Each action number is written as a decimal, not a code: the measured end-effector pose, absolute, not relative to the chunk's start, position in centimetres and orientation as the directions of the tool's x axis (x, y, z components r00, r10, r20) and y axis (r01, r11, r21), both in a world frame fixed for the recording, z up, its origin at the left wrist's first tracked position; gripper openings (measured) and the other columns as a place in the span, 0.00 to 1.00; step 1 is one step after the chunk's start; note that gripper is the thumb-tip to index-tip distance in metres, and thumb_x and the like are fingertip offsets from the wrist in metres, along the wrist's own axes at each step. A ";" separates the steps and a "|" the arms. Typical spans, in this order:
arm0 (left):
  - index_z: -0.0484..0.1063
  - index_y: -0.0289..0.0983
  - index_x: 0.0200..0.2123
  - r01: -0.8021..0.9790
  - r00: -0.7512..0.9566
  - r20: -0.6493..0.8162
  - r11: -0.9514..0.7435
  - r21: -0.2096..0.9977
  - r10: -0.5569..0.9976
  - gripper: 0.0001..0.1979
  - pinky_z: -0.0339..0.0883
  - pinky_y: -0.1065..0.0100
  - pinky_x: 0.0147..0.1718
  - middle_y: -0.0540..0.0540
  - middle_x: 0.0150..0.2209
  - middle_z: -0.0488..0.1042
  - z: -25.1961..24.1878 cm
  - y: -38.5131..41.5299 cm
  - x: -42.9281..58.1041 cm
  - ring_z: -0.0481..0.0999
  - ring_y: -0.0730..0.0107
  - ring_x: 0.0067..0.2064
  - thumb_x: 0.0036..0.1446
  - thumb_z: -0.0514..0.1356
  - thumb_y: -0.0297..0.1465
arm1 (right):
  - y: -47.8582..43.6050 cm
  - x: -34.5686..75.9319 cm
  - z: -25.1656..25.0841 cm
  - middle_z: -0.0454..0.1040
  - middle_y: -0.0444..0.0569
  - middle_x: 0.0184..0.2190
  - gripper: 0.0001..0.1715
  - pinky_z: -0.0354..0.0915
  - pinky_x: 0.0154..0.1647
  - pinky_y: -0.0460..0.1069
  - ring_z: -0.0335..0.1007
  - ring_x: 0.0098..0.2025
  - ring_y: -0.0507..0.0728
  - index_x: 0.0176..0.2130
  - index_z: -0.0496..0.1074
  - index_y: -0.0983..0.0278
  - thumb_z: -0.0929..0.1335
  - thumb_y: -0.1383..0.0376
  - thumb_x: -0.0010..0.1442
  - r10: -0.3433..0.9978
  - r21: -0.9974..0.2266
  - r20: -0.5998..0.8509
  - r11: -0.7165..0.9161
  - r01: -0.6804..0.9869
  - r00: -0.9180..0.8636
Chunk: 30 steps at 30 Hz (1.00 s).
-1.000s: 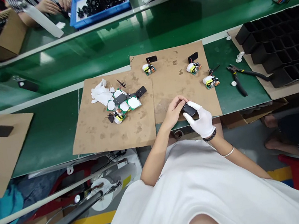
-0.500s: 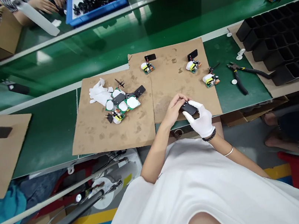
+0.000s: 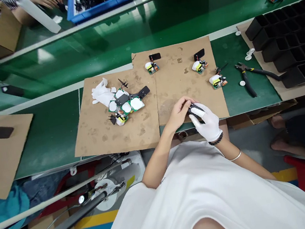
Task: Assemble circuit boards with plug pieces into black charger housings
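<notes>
Between my two hands, near the table's front edge, is a small black plastic case (image 3: 195,111). My bare left hand (image 3: 179,114) pinches its left end with thumb and fingers. My right hand (image 3: 208,123), in a white glove, is closed around its right side and covers much of it. Small circuit boards with black plates on wires lie beyond: one circuit board (image 3: 152,67) at the back, another circuit board (image 3: 199,66) further right, and a nearer circuit board (image 3: 218,81). To the left, several boards with white round pads (image 3: 137,103) lie in a cluster beside a crumpled white glove (image 3: 103,93).
Cardboard sheets (image 3: 98,138) cover part of the green table. Black-handled cutting pliers (image 3: 246,77) and small white discs (image 3: 250,53) lie right, beside rows of black boxes (image 3: 297,76). A blue tray (image 3: 102,10) of black parts stands across, near another person's hands (image 3: 43,0).
The black case has tilted, so less of its broad face shows. My gloved right fingers have shifted over it. The whole view has moved slightly.
</notes>
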<state>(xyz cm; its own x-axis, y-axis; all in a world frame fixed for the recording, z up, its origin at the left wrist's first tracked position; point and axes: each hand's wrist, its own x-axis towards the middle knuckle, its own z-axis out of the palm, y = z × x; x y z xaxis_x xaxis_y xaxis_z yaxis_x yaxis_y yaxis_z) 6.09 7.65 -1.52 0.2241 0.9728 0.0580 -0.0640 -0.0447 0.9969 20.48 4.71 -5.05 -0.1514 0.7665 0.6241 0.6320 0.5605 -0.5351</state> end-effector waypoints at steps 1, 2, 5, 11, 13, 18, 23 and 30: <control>0.70 0.38 0.37 0.007 0.190 0.086 -0.089 0.996 0.978 0.15 0.66 0.67 0.49 0.46 0.40 0.77 -1.6 7.5 6.1 0.76 0.68 0.44 0.67 0.52 0.43 | 4.9 20.6 -4.9 0.79 0.51 0.50 0.13 0.76 0.50 0.53 0.78 0.50 0.59 0.48 0.75 0.57 0.68 0.64 0.63 0.760 -0.514 0.628 0.569 0.642 -0.171; 0.71 0.38 0.37 0.087 0.146 0.116 -0.130 0.988 0.982 0.17 0.66 0.67 0.48 0.46 0.39 0.78 -1.7 7.3 6.2 0.76 0.69 0.43 0.67 0.51 0.43 | 5.0 20.7 -4.6 0.80 0.51 0.49 0.11 0.76 0.48 0.52 0.79 0.49 0.59 0.46 0.76 0.57 0.68 0.64 0.63 0.753 -0.491 0.630 0.577 0.653 -0.192; 0.72 0.38 0.38 0.257 0.000 0.177 -0.171 0.951 0.984 0.19 0.68 0.67 0.45 0.45 0.37 0.78 -2.1 6.8 6.4 0.76 0.68 0.41 0.67 0.49 0.46 | 5.4 21.0 -3.3 0.81 0.51 0.45 0.09 0.77 0.41 0.50 0.80 0.44 0.58 0.44 0.76 0.58 0.68 0.63 0.63 0.734 -0.429 0.626 0.607 0.669 -0.265; 0.69 0.38 0.40 -0.035 -0.239 0.072 -0.082 0.996 0.968 0.20 0.74 0.66 0.42 0.46 0.34 0.77 -3.2 7.0 6.3 0.78 0.69 0.37 0.65 0.51 0.49 | 5.1 21.9 -1.7 0.79 0.52 0.50 0.13 0.75 0.49 0.51 0.78 0.49 0.59 0.48 0.75 0.57 0.70 0.66 0.62 0.708 -0.459 0.681 0.614 0.642 -0.190; 0.69 0.38 0.39 -0.054 -0.245 0.075 -0.091 0.994 0.967 0.19 0.74 0.67 0.42 0.47 0.33 0.76 -3.3 7.1 6.2 0.78 0.70 0.36 0.65 0.53 0.48 | 5.1 22.0 -2.6 0.79 0.52 0.49 0.13 0.75 0.48 0.51 0.79 0.48 0.59 0.48 0.75 0.57 0.69 0.66 0.62 0.726 -0.488 0.670 0.590 0.644 -0.157; 0.69 0.38 0.39 0.004 -0.209 0.081 -0.082 0.997 0.975 0.14 0.72 0.68 0.43 0.48 0.34 0.76 -3.1 7.1 6.3 0.77 0.71 0.38 0.65 0.55 0.43 | 5.5 21.6 -4.7 0.80 0.52 0.47 0.11 0.75 0.50 0.54 0.78 0.48 0.59 0.46 0.76 0.58 0.69 0.63 0.62 0.840 -0.670 0.532 0.492 0.557 -0.102; 0.68 0.38 0.39 0.007 -0.204 0.072 -0.072 0.997 0.976 0.10 0.70 0.68 0.45 0.48 0.35 0.75 -2.9 7.0 6.3 0.77 0.71 0.40 0.65 0.54 0.38 | 6.0 21.5 -2.9 0.80 0.51 0.47 0.17 0.72 0.57 0.61 0.76 0.52 0.61 0.44 0.74 0.60 0.72 0.55 0.56 0.979 -0.998 0.061 0.065 -0.013 0.195; 0.69 0.37 0.40 0.140 -0.108 0.053 -0.038 0.989 0.993 0.07 0.70 0.65 0.48 0.44 0.39 0.77 -3.2 7.2 6.1 0.77 0.68 0.43 0.64 0.54 0.33 | 5.8 22.7 1.4 0.80 0.47 0.46 0.10 0.70 0.62 0.56 0.73 0.56 0.55 0.41 0.75 0.61 0.68 0.59 0.62 0.897 -0.596 -0.378 -0.424 -0.682 -0.228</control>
<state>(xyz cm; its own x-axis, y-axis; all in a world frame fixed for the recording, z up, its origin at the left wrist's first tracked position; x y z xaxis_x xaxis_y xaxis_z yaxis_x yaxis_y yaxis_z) 6.05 7.17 -3.24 -0.1083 0.9927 0.0531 0.1400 -0.0376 0.9894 22.74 5.80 1.42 -0.2283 0.8973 -0.3778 -0.6816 -0.4244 -0.5961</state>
